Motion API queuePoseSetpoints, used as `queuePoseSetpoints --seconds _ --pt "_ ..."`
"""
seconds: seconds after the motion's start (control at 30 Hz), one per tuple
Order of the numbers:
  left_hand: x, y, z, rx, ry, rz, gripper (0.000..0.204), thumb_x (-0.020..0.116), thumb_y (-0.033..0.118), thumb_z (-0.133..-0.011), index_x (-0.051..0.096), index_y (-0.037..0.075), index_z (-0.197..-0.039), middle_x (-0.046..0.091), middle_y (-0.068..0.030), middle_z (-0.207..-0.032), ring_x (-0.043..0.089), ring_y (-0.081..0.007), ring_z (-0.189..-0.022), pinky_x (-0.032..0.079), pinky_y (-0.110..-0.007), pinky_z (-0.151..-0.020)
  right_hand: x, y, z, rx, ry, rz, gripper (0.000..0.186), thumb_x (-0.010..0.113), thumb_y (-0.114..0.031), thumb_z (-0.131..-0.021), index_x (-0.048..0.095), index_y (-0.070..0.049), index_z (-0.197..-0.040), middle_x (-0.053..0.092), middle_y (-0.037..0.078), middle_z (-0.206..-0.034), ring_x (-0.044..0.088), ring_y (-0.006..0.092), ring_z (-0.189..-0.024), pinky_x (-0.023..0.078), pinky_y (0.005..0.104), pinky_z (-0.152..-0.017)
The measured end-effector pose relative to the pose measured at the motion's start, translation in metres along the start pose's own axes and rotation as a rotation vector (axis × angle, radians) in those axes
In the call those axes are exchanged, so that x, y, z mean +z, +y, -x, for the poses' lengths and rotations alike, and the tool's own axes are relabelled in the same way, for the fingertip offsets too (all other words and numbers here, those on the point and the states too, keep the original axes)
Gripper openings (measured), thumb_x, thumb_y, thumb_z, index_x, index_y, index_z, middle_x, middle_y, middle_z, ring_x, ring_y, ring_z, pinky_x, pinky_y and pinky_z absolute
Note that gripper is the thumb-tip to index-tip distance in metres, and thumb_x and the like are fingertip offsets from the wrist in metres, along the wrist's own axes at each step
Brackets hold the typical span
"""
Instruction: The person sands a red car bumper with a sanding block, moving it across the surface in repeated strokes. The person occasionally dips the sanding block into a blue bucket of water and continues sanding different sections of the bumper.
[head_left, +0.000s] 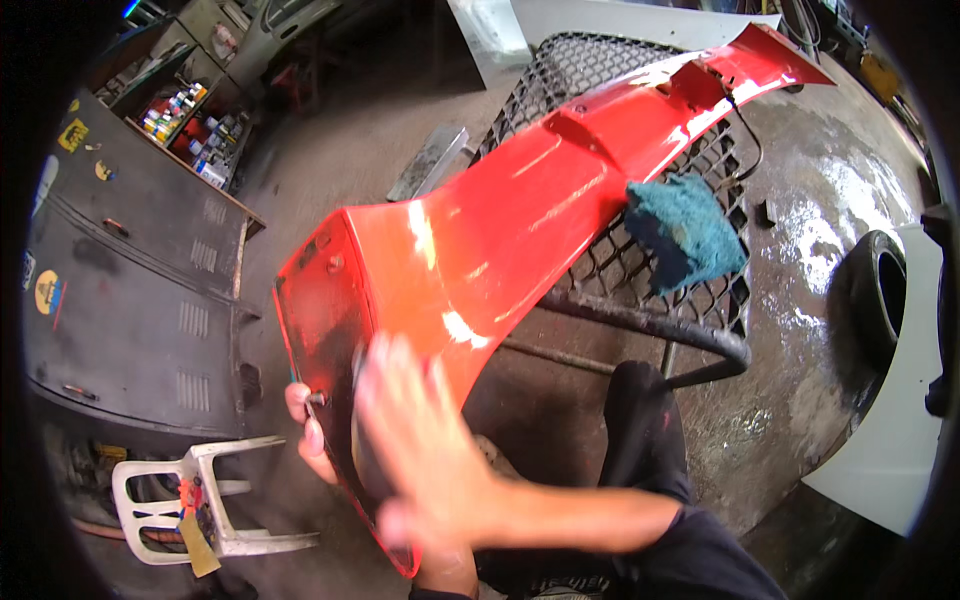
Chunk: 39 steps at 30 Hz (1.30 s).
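Observation:
A long, glossy red car body panel (520,230) lies across a black mesh-topped stand. Its broad end, with a dark smudged inner face, tilts toward me on the left. My left hand (314,440) is curled round that end's outer edge from behind; only some fingertips and the wrist show, the rest hidden by the panel. Across the same end lies my right hand (420,440), blurred by motion, fingers pressed together. A dark grey, thin-looking piece shows along its left side, too smeared to name. On the mesh beside the panel rests a crumpled teal cloth (685,232).
The mesh stand (590,55) has a bent tube frame (690,350) near my knee. A white plastic chair (215,500) lies to the left, below grey metal cabinets (150,290). At right, a tyre (875,295) and a white panel (890,420) sit by wet floor.

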<state>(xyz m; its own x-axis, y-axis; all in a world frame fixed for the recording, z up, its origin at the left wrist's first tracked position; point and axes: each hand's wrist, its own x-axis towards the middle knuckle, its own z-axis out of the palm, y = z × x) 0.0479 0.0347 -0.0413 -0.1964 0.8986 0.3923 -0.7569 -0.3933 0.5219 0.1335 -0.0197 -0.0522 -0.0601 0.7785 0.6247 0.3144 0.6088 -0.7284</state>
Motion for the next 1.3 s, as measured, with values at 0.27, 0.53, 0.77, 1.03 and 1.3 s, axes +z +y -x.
queuePoseSetpoints --seconds 0.27,0.53,0.77,1.03,1.3 --pt "-0.004 -0.004 0.001 -0.006 -0.003 -0.008 0.04 0.047 0.027 -0.088 0.049 0.01 -0.124 0.053 -0.0151 -0.124 0.048 -0.0295 -0.12 0.041 -0.046 -0.101 -0.009 0.026 -0.005 0.181 0.004 0.078 0.094 0.018 -0.07 -0.087 0.01 0.003 -0.146 0.005 0.028 -0.151 0.005 0.0418 -0.142 -0.002 0.0622 -0.107" --pt "-0.005 -0.001 -0.005 -0.008 -0.028 -0.083 0.04 0.046 0.026 -0.089 0.049 0.011 -0.126 0.055 -0.0143 -0.122 0.049 -0.0281 -0.119 0.04 -0.047 -0.102 -0.027 0.051 -0.007 0.103 -0.057 0.339 0.079 0.027 -0.052 -0.092 0.015 0.008 -0.143 0.016 0.032 -0.148 0.011 0.0438 -0.14 0.0 0.0584 -0.11" --pt "-0.005 0.0 -0.006 0.017 -0.009 -0.101 0.04 0.046 0.026 -0.089 0.049 0.011 -0.126 0.055 -0.0146 -0.122 0.05 -0.0285 -0.118 0.04 -0.047 -0.101 -0.001 0.033 0.015 -0.223 0.08 -0.025 0.074 0.026 -0.048 -0.092 0.025 0.007 -0.142 0.021 0.028 -0.149 0.014 0.042 -0.14 0.006 0.0523 -0.112" --pt "-0.001 0.001 -0.011 0.02 0.001 -0.113 0.039 0.046 0.025 -0.089 0.05 0.011 -0.125 0.054 -0.0151 -0.123 0.051 -0.0292 -0.117 0.041 -0.048 -0.1 0.008 0.019 0.023 -0.218 0.077 0.003 0.081 0.019 -0.057 -0.093 0.02 0.006 -0.142 0.019 0.031 -0.148 0.016 0.0453 -0.139 0.009 0.0562 -0.11" --pt "-0.002 0.002 -0.007 0.028 0.023 -0.121 0.039 0.046 0.024 -0.088 0.05 0.011 -0.125 0.054 -0.0156 -0.124 0.051 -0.0299 -0.116 0.042 -0.048 -0.099 0.012 0.002 0.029 -0.211 -0.053 -0.08 0.083 0.013 -0.065 -0.09 0.019 -0.003 -0.146 0.016 0.028 -0.15 0.013 0.0412 -0.14 -0.002 0.0635 -0.107"
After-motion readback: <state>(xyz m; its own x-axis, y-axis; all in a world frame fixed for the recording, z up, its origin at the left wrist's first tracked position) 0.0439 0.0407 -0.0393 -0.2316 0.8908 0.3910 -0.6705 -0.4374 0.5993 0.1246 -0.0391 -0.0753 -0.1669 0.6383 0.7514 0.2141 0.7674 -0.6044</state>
